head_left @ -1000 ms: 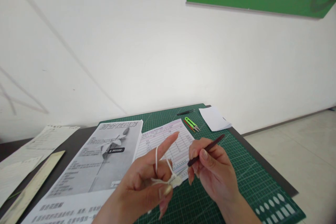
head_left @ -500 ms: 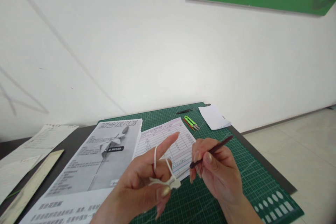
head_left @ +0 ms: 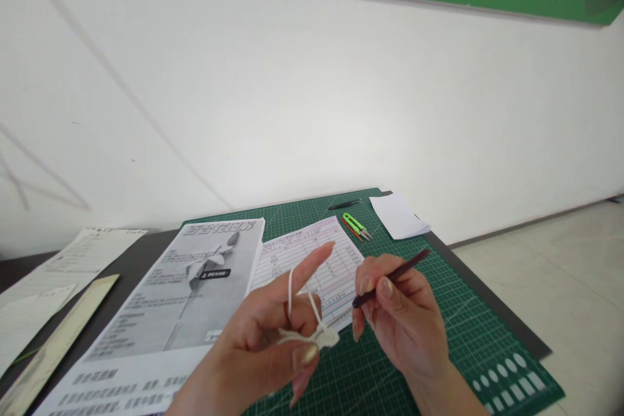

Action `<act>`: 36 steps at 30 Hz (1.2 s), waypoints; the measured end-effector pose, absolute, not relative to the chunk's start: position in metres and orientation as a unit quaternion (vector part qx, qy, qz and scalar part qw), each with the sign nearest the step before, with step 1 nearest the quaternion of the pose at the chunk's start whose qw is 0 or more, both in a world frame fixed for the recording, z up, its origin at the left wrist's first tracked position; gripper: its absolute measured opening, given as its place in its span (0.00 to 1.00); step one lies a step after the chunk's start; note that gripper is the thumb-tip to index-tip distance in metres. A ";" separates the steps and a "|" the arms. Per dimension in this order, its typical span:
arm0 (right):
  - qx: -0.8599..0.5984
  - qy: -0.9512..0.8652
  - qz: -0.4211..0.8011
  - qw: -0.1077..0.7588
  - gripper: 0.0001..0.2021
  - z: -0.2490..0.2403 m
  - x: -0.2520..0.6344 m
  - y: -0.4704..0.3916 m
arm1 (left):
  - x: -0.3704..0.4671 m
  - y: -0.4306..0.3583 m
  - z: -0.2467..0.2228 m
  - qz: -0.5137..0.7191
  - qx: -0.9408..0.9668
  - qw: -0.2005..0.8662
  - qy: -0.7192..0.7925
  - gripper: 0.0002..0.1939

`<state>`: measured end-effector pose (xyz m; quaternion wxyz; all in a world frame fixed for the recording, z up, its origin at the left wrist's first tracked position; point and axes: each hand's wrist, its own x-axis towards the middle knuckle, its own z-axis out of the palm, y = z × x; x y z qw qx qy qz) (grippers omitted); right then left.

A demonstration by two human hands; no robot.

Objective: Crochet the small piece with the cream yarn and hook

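My left hand (head_left: pixel 263 331) pinches a small white knitted-looking piece (head_left: pixel 329 337) between thumb and fingers, just above the green cutting mat (head_left: pixel 468 312), with my index finger stretched forward and a white yarn (head_left: pixel 290 292) looped around it and running down to the piece. In my right hand (head_left: pixel 404 312) the fingers grip a dark-handled tool (head_left: pixel 394 276) rather like a pen, tilted, its thin shaft pointing left to the piece; the tip is too small for me to tell whether it sits inside a stitch. Beneath and beyond my hands a ruled sheet (head_left: pixel 302 253) lies on the mat, partly hidden by my left fingers. Left of it is a printed page (head_left: pixel 146 325) with a grey flower picture, and farther left a pale ruler (head_left: pixel 63 344) rests near some papers (head_left: pixel 88 260) on the dark tabletop (head_left: pixel 141 253). Beyond the ruled sheet lie green snips (head_left: pixel 355 224), near a folded white paper (head_left: pixel 400 218).
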<state>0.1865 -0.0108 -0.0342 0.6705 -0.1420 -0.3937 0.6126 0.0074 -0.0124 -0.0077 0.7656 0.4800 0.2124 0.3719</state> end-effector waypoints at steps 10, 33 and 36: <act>-0.130 -0.374 0.633 0.665 0.06 -0.036 0.188 -0.010 | 0.006 -0.011 -0.011 0.368 0.460 0.789 0.177 0.31; -0.149 -0.414 0.590 0.677 0.06 -0.034 0.189 -0.015 | 0.010 -0.011 -0.017 0.377 0.465 0.787 0.149 0.32; -0.153 -0.433 0.565 0.685 0.05 -0.033 0.189 -0.017 | 0.010 -0.010 -0.017 0.377 0.466 0.786 0.152 0.32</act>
